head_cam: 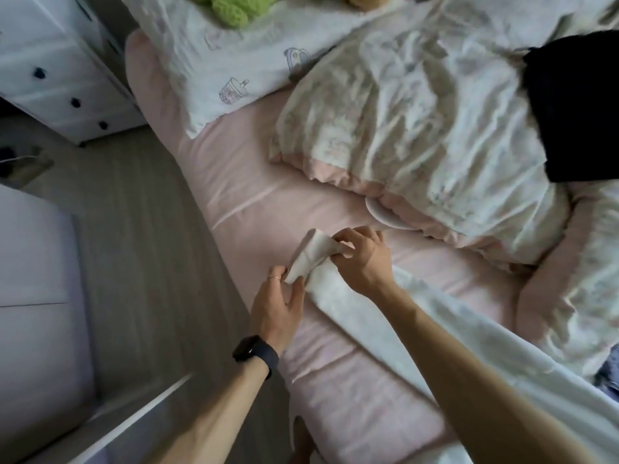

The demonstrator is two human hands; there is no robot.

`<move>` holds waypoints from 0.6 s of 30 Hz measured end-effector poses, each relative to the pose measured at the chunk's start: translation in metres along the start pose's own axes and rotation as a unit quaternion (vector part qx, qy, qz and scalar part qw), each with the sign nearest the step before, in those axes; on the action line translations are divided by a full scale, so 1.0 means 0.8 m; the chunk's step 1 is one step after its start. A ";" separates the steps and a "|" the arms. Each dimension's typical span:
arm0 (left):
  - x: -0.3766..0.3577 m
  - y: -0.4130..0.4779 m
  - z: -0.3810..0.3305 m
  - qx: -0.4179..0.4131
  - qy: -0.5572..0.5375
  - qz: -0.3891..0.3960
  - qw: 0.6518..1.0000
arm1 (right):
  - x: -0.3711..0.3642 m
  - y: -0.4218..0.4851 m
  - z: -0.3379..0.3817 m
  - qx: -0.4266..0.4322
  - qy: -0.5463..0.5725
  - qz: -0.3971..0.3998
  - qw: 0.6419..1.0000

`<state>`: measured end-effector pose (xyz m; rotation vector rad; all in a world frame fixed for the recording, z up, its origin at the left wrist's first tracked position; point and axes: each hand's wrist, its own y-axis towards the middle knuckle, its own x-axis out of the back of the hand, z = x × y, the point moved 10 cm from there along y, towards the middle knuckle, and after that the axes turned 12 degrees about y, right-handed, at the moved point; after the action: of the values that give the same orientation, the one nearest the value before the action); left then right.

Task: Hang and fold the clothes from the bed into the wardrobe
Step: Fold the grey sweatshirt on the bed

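- Bedroom, folding under way: you lean over the bed (254, 182), both hands on a long white garment (355, 306) laid in a narrow strip across the pink sheet near its edge.
- Your left hand (278, 303), watch (256, 353) on the wrist, pinches the near corner of the turned-over end. The fingers (299, 289) are closed on the cloth, seemingly to pin that corner in place.
- Your right hand (361, 256) grips the far side of the same flap, fingers (348, 236) curled round the fabric. The flap is lifted just clear of the strip, probably to square the fold or start a roll.
- The rest of the garment trails under your right forearm to the lower right, flat on the sheet, where the mattress gives it backing.
- A black garment (576, 105) lies well apart on the rumpled duvet (418, 128), apparently waiting its turn.
- A pillow (234, 55) and a green soft toy (231, 8) sit at the head of the bed. A white chest of drawers (50, 61) stands beside it.
- Judged from this, the task is at an early stage: one piece is half folded, another is untouched, and no wardrobe can be made out.
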<state>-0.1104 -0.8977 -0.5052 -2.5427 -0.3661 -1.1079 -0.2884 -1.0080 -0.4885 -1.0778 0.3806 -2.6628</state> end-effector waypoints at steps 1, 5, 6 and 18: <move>0.002 -0.011 -0.022 -0.038 0.006 0.005 0.999 | 0.022 -0.016 -0.005 -0.003 0.035 -0.025 0.999; -0.028 -0.078 -0.139 -0.208 0.034 0.048 0.976 | 0.120 -0.116 -0.074 -0.076 0.167 -0.103 0.978; -0.042 -0.103 -0.173 -0.254 0.035 0.058 0.965 | 0.146 -0.150 -0.104 -0.112 0.200 -0.119 0.966; -0.303 -0.476 -0.330 -0.574 0.303 0.297 0.700 | 0.284 -0.609 -0.443 -0.313 0.509 -0.296 0.746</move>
<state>-0.5824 -0.6831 -0.4387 -2.4088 1.6869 -2.1190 -0.7582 -0.5714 -0.4291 0.4668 1.3949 -3.5907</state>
